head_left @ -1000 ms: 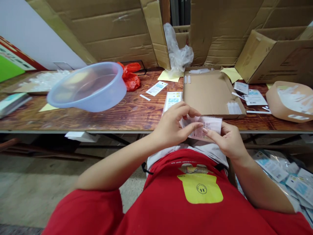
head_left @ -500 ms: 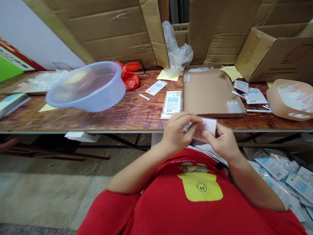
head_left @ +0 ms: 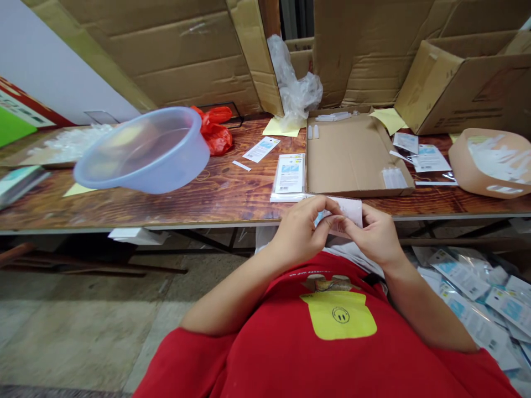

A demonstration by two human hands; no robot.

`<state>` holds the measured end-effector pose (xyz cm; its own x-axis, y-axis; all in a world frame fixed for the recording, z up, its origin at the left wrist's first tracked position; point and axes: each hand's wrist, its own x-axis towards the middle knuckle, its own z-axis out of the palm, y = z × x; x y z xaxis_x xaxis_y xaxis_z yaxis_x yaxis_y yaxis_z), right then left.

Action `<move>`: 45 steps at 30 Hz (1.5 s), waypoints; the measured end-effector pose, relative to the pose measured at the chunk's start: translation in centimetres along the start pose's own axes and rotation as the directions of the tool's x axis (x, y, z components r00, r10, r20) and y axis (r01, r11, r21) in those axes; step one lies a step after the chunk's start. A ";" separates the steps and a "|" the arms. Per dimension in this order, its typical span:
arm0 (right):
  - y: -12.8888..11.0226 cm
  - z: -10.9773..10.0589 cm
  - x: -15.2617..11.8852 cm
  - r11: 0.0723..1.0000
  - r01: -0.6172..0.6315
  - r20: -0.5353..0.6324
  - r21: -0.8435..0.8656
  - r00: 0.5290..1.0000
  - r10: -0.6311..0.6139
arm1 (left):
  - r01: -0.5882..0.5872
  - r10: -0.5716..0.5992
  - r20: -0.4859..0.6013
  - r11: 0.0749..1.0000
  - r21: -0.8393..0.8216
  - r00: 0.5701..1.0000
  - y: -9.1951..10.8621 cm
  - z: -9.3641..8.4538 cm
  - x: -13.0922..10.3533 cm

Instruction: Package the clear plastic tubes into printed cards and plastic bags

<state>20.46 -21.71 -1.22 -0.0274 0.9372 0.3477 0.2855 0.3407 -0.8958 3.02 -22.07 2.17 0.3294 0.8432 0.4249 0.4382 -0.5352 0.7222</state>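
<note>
Both hands meet in front of my body at the table's front edge, around a small printed card packet (head_left: 352, 210). My left hand (head_left: 305, 226) pinches its left part with thumb and index finger, and my right hand (head_left: 375, 232) grips its lower right side with the thumb on top. The fingers cover much of the packet, so I cannot tell whether it is sealed. Just beyond my left hand lies a stack of printed card packets (head_left: 289, 174). To its right is a shallow cardboard tray (head_left: 344, 160) with small clear plastic pieces (head_left: 394, 178) in it.
A blue plastic basin (head_left: 143, 149) stands left, by a red plastic bag (head_left: 216, 131). At right are a peach basket (head_left: 468, 166) of white strips, loose packets (head_left: 431, 159) and a cardboard box (head_left: 440, 88). Bagged packets (head_left: 468, 287) pile up below the table, at right.
My left thumb has moved right, and the thumbs now meet over the packet. Both hands keep hold of it. The whole view has shifted slightly.
</note>
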 end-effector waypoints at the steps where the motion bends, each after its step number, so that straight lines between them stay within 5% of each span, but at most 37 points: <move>1: 0.0 -0.1 0.0 1.000 0.004 0.007 0.007 1.000 -0.004 | 0.007 -0.006 0.018 1.000 -0.013 1.000 0.1 -0.1 0.1; 8: -0.2 -0.9 0.3 0.990 -0.013 0.082 0.139 0.997 0.001 | 0.063 -0.054 0.048 0.973 -0.221 0.997 0.0 -0.6 0.6; 13: -0.3 -1.2 0.8 0.986 -0.049 0.148 0.159 0.989 0.025 | 0.014 0.001 0.067 0.974 -0.226 0.998 -0.5 -0.7 1.3; 18: -0.6 -2.1 1.7 0.998 0.065 0.187 -0.002 0.980 -0.063 | -0.171 0.173 0.007 0.977 -0.127 0.985 -0.7 -1.0 2.0; 22: -0.8 -2.7 2.3 0.974 0.200 0.164 -0.106 0.970 -0.181 | -0.203 0.203 -0.027 0.979 -0.014 0.979 -1.0 -0.8 2.0; 28: -1.0 -2.5 2.3 0.991 0.128 0.136 0.027 0.982 -0.130 | -0.306 0.319 -0.041 0.933 0.186 0.947 -1.9 -1.8 2.4; 30: -0.9 -2.4 2.2 0.991 0.079 0.161 0.104 0.982 -0.095 | -0.268 0.282 -0.005 0.919 0.289 0.959 -2.1 -2.9 3.0; 32: -0.9 -2.2 2.3 0.986 0.055 0.204 0.156 0.975 -0.086 | -0.202 0.154 0.158 0.912 0.356 0.975 -2.0 -3.9 3.9; 36: -1.1 -2.0 2.6 0.991 0.004 0.270 0.133 0.962 -0.040 | -0.050 -0.124 0.529 0.952 0.303 0.840 -1.2 -4.9 5.4; 45: -2.4 -3.0 3.3 0.991 -0.132 0.311 0.031 0.943 0.116 | 0.068 -0.251 0.613 0.950 0.305 0.749 0.4 -3.7 7.0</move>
<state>22.54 -19.68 2.95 -0.2910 0.9468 0.1375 0.2568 0.2157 -0.9421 2.36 -16.18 7.47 0.6498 0.7341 -0.1974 0.6937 -0.4664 0.5488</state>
